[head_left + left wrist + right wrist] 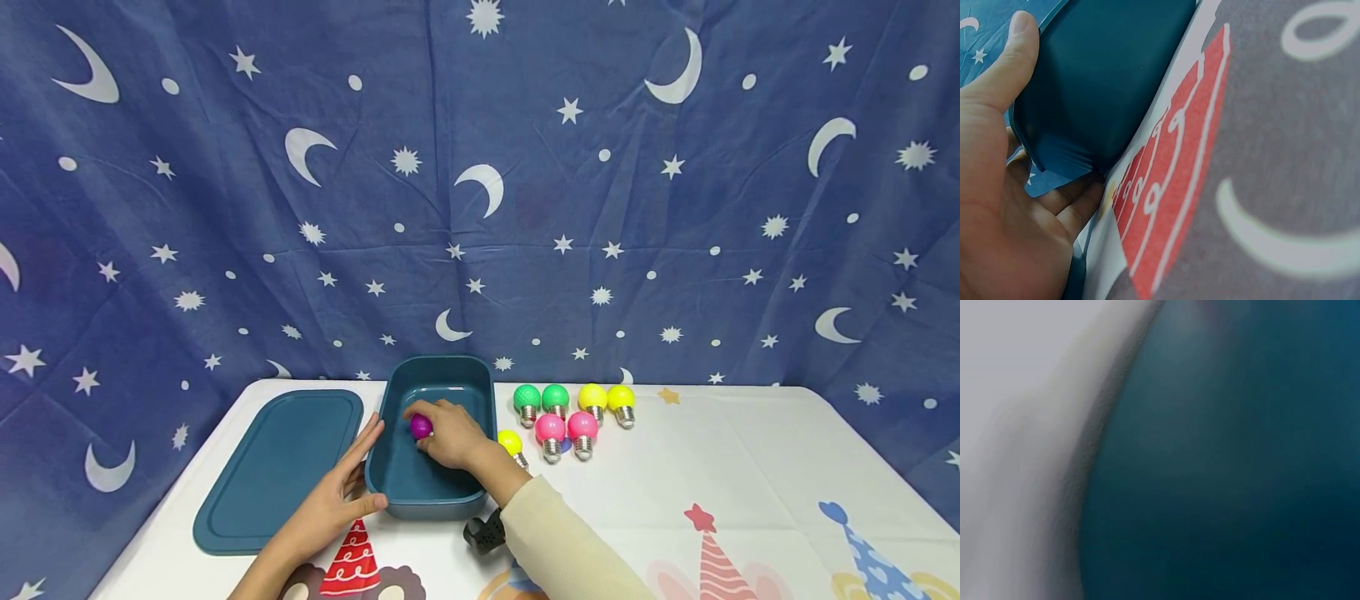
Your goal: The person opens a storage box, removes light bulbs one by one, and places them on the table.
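A deep teal box (427,510) stands upright on the table. Inside it my right hand (452,435) pinches a purple light bulb (421,427), its round end showing past the fingers and its base mostly hidden by them. My left hand (333,492) rests against the box's left side, fingers extended along the wall and thumb by the near corner. From the left wrist view, that hand (1029,206) spreads around the box's corner (1104,81). The right wrist view is blurred and filled mostly by the teal box wall (1222,456).
A teal lid (277,467) lies flat left of the box. Right of the box are two green bulbs (527,397), two pink bulbs (551,427) and several yellow bulbs (592,396), one close by the box wall. Behind the table hangs a blue curtain (525,208).
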{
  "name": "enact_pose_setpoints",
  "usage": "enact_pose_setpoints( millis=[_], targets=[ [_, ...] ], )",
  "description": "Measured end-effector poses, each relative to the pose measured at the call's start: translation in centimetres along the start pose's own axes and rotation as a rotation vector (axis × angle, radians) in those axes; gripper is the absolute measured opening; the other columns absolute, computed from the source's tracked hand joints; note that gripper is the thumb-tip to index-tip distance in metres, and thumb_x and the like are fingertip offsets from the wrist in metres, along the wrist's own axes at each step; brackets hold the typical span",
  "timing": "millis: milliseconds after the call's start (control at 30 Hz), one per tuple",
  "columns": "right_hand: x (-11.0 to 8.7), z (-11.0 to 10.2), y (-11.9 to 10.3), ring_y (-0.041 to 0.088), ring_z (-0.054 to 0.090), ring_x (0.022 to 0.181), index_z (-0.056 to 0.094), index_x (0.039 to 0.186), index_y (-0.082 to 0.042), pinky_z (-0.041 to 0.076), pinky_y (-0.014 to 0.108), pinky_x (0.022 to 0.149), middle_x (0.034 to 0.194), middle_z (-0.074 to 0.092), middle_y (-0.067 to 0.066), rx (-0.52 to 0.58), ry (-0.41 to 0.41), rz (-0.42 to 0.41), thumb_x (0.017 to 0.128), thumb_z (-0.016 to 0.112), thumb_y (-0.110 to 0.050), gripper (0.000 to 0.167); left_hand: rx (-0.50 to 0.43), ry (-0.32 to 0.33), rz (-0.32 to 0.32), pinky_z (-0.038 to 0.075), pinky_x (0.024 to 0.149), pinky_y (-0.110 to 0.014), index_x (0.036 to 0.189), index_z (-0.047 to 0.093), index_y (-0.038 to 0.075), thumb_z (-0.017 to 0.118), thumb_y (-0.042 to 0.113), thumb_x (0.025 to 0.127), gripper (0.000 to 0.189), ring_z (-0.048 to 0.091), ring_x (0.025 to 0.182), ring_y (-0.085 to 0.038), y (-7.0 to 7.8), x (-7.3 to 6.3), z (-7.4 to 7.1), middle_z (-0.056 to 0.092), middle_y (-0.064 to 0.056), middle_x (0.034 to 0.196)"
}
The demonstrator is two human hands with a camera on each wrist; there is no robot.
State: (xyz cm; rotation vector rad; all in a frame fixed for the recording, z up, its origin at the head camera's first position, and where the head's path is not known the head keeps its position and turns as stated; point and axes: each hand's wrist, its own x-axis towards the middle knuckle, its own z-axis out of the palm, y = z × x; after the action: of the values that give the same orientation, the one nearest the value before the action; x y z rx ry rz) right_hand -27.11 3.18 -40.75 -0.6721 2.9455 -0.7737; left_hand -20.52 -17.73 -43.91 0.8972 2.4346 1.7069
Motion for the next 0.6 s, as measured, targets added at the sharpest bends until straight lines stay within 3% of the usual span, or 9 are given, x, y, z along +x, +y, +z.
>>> enact_pose_setpoints(
  millis=[367,467,600],
  targets=[
    [-0.2,-0.3,0.0,0.024,0.055,0.1,0.062,0.121,-0.023,0.052,0.036,0.08,0.112,0.062,0.005,0.063,0.013,-0.028,0.083,0.076,-0.018,0.041,0.012,0.003,-0.015,0.03,0.101,-0.017,0.155,0.017,0.016,0.069,0.004,0.087,0.086,0.013,0.14,-0.039,-0.3,-0.1,0.2,0.003,-0.002,0.16],
    [-0.5,-0.9,-0.1,0.023,0.056,0.1,0.062,0.123,-0.02,0.053,0.033,0.078,0.112,0.063,0.006,0.099,0.047,-0.058,0.084,0.075,-0.018,0.041,0.027,0.004,-0.022,0.034,0.105,-0.035,0.155,0.017,0.021,0.069,0.005,0.087,0.087,0.014,0.14,-0.039,-0.3,-0.1,0.2,0.004,-0.003,0.16],
    [-1.2,-1.8,-0.2,0.021,0.058,0.102,0.062,0.124,-0.019,0.053,0.028,0.078,0.116,0.063,0.006,0.152,0.107,-0.115,0.083,0.076,-0.018,0.042,0.039,0.007,-0.027,0.03,0.101,-0.056,0.155,0.017,0.022,0.07,0.006,0.087,0.087,0.014,0.14,-0.041,-0.3,0.0,0.0,0.003,-0.003,0.16]
  ],
)
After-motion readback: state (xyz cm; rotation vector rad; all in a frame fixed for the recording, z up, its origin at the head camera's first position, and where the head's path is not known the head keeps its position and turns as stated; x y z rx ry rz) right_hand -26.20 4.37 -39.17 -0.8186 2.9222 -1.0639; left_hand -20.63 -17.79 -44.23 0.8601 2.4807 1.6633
